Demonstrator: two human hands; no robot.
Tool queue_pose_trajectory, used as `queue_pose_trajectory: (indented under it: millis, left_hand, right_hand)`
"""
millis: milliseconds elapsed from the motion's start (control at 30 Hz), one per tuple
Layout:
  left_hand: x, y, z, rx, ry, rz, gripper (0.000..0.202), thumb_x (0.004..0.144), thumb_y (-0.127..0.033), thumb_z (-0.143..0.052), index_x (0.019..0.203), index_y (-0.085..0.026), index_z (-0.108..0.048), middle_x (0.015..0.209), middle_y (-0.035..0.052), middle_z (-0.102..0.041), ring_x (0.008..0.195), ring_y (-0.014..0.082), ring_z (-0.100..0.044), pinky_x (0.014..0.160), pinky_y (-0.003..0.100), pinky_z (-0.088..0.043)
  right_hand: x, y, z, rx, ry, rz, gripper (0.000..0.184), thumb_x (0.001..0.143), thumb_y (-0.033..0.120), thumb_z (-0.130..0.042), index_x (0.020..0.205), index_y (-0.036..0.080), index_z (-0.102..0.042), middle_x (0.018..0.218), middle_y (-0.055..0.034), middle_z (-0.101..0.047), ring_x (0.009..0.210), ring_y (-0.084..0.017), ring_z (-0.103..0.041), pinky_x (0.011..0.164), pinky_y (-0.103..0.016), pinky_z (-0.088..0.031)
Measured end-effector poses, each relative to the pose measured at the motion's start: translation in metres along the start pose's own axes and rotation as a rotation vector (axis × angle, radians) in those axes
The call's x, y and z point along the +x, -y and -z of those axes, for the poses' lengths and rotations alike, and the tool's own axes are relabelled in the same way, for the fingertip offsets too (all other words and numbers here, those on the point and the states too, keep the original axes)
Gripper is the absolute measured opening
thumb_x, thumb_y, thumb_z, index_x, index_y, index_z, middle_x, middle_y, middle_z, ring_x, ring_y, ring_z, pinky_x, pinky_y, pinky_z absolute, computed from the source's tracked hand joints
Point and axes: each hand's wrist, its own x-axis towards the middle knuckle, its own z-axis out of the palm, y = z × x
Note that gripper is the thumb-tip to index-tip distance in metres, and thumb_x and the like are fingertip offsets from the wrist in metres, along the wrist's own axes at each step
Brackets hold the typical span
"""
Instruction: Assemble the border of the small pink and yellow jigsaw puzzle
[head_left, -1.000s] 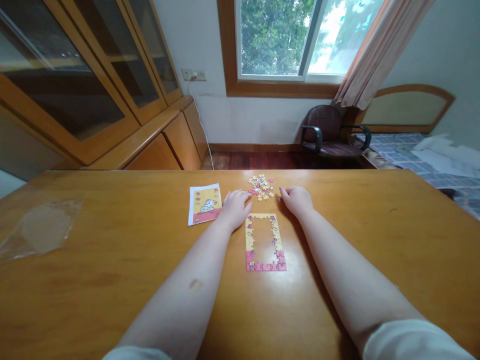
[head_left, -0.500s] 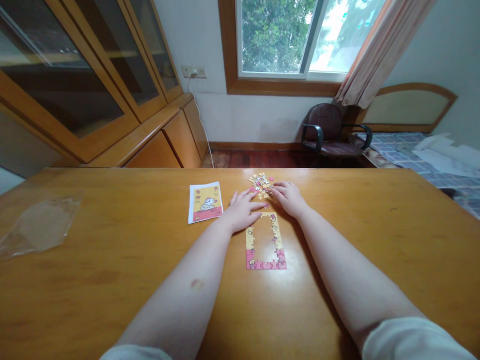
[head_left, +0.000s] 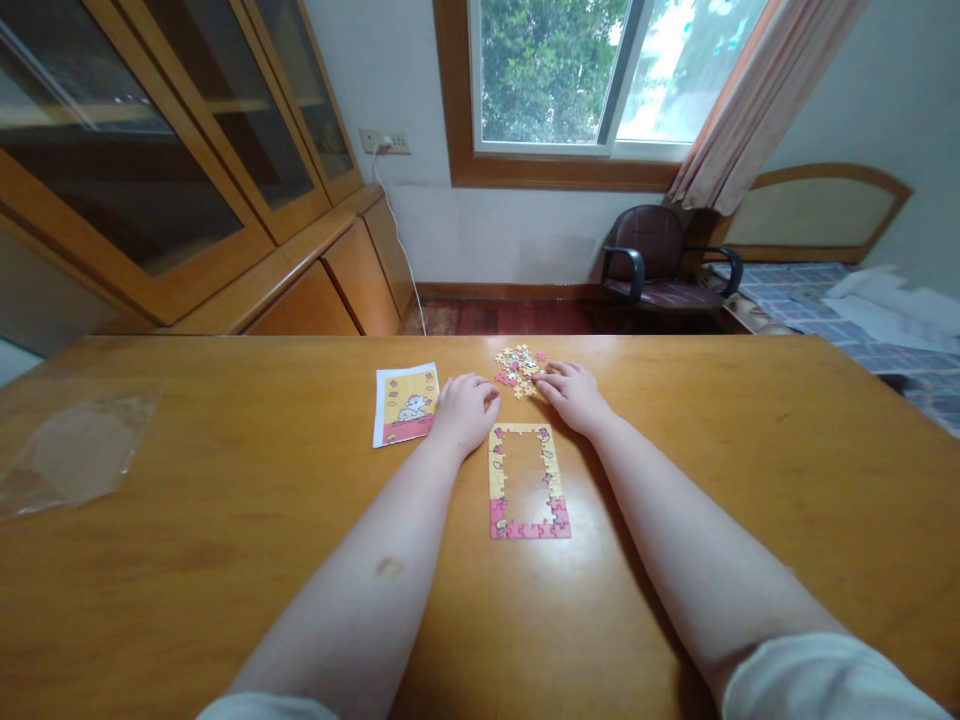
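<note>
A jigsaw border frame (head_left: 528, 481), yellow above and pink below with an empty middle, lies flat on the wooden table (head_left: 225, 520). Beyond it sits a small heap of loose puzzle pieces (head_left: 519, 366). My left hand (head_left: 466, 410) rests on the table left of the frame's top edge, fingers curled under; whether anything is in it is hidden. My right hand (head_left: 573, 394) reaches to the heap's right edge, its fingertips pinched together at the pieces. A reference picture card (head_left: 406, 404) lies just left of my left hand.
A crumpled clear plastic bag (head_left: 71, 458) lies at the table's far left. Behind the table stand a wooden glass-door cabinet (head_left: 172, 170), a dark armchair (head_left: 651, 262) under the window, and a bed (head_left: 862, 310) at right.
My left hand opened with fingers spread toward the frame's top, then curled shut and drew back left. My right hand moved left to the heap's edge and stays there.
</note>
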Motion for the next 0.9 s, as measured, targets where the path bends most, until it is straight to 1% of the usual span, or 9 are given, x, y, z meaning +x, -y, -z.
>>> queue_pose_trajectory:
  millis: [167, 267, 333, 400, 467, 633, 733, 833, 900]
  left_hand:
    - [0.0, 0.001, -0.003, -0.03, 0.006, -0.06, 0.026, 0.089, -0.027, -0.046, 0.098, -0.023, -0.07, 0.108, 0.0048, -0.066, 0.106, 0.0221, -0.054, 0.099, 0.04, -0.038]
    - [0.001, 0.001, -0.002, -0.038, 0.005, -0.058, 0.027, 0.089, -0.024, -0.045, 0.097, -0.022, -0.07, 0.107, 0.0045, -0.068, 0.103, 0.0218, -0.056, 0.097, 0.039, -0.04]
    - [0.001, 0.001, -0.001, -0.043, 0.008, -0.066, 0.027, 0.088, -0.023, -0.044, 0.098, -0.022, -0.07, 0.107, 0.0044, -0.068, 0.103, 0.0216, -0.056, 0.096, 0.039, -0.04]
    - [0.002, 0.0, -0.001, -0.058, 0.01, -0.09, 0.027, 0.088, -0.021, -0.045, 0.099, -0.023, -0.07, 0.106, 0.0043, -0.068, 0.104, 0.0213, -0.056, 0.097, 0.038, -0.04]
    - [0.001, -0.001, -0.001, -0.081, 0.016, -0.12, 0.027, 0.086, -0.019, -0.046, 0.095, -0.023, -0.071, 0.105, 0.0038, -0.067, 0.105, 0.0208, -0.055, 0.098, 0.038, -0.04]
    - [0.0, 0.0, -0.004, -0.11, 0.07, -0.169, 0.027, 0.082, -0.016, -0.05, 0.086, -0.027, -0.074, 0.11, 0.0016, -0.066, 0.112, 0.0215, -0.052, 0.104, 0.042, -0.036]
    - [-0.001, 0.001, -0.005, -0.106, 0.08, -0.17, 0.027, 0.082, -0.018, -0.052, 0.09, -0.03, -0.075, 0.114, 0.002, -0.065, 0.115, 0.0226, -0.051, 0.106, 0.044, -0.034]
    - [0.0, 0.001, -0.005, -0.097, 0.064, -0.149, 0.026, 0.082, -0.018, -0.052, 0.086, -0.028, -0.075, 0.11, 0.0023, -0.067, 0.112, 0.0222, -0.053, 0.103, 0.044, -0.036]
    - [0.001, 0.001, -0.005, -0.088, 0.049, -0.127, 0.025, 0.082, -0.016, -0.051, 0.083, -0.025, -0.074, 0.104, 0.0026, -0.069, 0.107, 0.0217, -0.055, 0.1, 0.041, -0.039]
  right_hand:
    - [0.001, -0.003, 0.004, 0.051, -0.079, -0.084, 0.044, 0.095, 0.04, -0.041, 0.078, 0.024, -0.077, 0.1, -0.0055, -0.071, 0.1, -0.02, -0.057, 0.096, -0.035, -0.037]
    - [0.002, -0.002, 0.007, 0.149, -0.046, 0.009, 0.047, 0.095, 0.039, -0.043, 0.063, 0.024, -0.075, 0.085, -0.0046, -0.072, 0.089, -0.018, -0.061, 0.09, -0.033, -0.042]
    - [0.001, 0.003, 0.008, 0.216, 0.027, 0.163, 0.044, 0.094, 0.038, -0.045, 0.065, 0.025, -0.075, 0.088, -0.0037, -0.072, 0.093, -0.018, -0.061, 0.093, -0.033, -0.042]
    - [0.0, 0.01, 0.008, 0.236, 0.101, 0.303, 0.036, 0.093, 0.039, -0.049, 0.075, 0.027, -0.077, 0.102, -0.0032, -0.071, 0.105, -0.019, -0.058, 0.099, -0.036, -0.039]
    - [-0.002, 0.015, 0.008, 0.203, 0.146, 0.354, 0.029, 0.092, 0.041, -0.05, 0.09, 0.029, -0.077, 0.12, -0.003, -0.065, 0.119, -0.022, -0.05, 0.105, -0.042, -0.033]
    - [-0.006, 0.019, 0.009, 0.083, 0.145, 0.24, 0.037, 0.094, 0.046, -0.042, 0.12, 0.033, -0.065, 0.145, -0.0038, -0.045, 0.136, -0.029, -0.031, 0.11, -0.055, -0.021]
    - [-0.005, 0.016, 0.008, 0.045, 0.166, 0.196, 0.036, 0.094, 0.048, -0.042, 0.114, 0.034, -0.069, 0.146, -0.0025, -0.044, 0.138, -0.031, -0.028, 0.109, -0.059, -0.017]
    - [-0.003, 0.013, 0.007, 0.012, 0.106, 0.111, 0.039, 0.094, 0.048, -0.041, 0.099, 0.03, -0.075, 0.135, -0.0033, -0.056, 0.131, -0.029, -0.038, 0.111, -0.056, -0.018]
    - [-0.002, 0.013, 0.007, -0.011, 0.062, 0.051, 0.042, 0.095, 0.047, -0.039, 0.097, 0.027, -0.076, 0.13, -0.0048, -0.059, 0.128, -0.027, -0.042, 0.112, -0.053, -0.019]
